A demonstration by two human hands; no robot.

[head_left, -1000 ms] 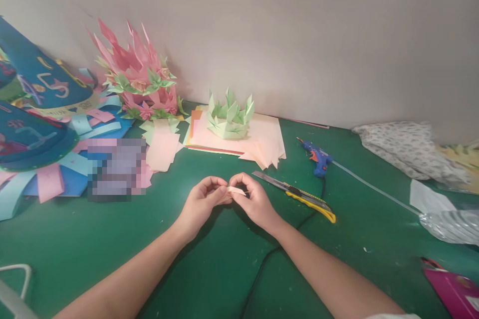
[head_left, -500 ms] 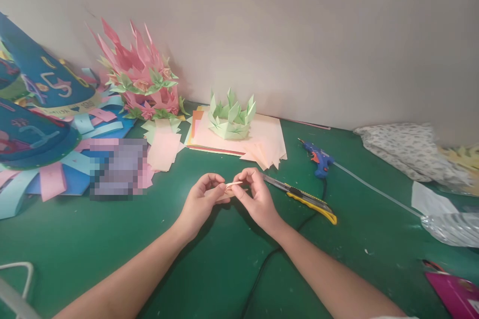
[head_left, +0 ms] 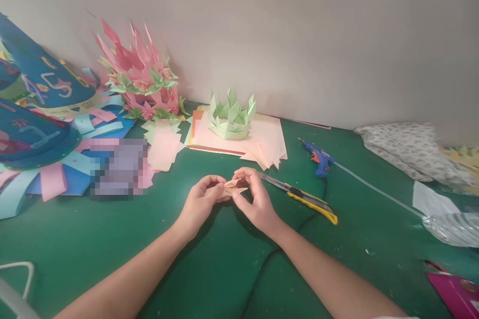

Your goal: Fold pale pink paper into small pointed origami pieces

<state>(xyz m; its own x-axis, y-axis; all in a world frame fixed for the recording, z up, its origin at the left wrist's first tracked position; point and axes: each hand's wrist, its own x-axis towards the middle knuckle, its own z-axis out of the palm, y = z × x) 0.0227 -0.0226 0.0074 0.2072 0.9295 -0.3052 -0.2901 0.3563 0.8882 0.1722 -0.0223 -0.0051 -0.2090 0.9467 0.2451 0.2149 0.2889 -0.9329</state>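
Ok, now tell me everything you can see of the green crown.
The pale green crown looks like folded paper: a faceted ring with pointed, leaf-like spikes rising around it. It stands upright on a stack of coloured sheets, the top one pale pink, toward the back of the green table. Neither the left hand nor the right hand touches it.

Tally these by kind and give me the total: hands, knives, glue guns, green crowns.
Hands: 2 (left hand, right hand)
Knives: 1 (yellow knife)
Glue guns: 1 (blue glue gun)
Green crowns: 1 (green crown)
Total: 5
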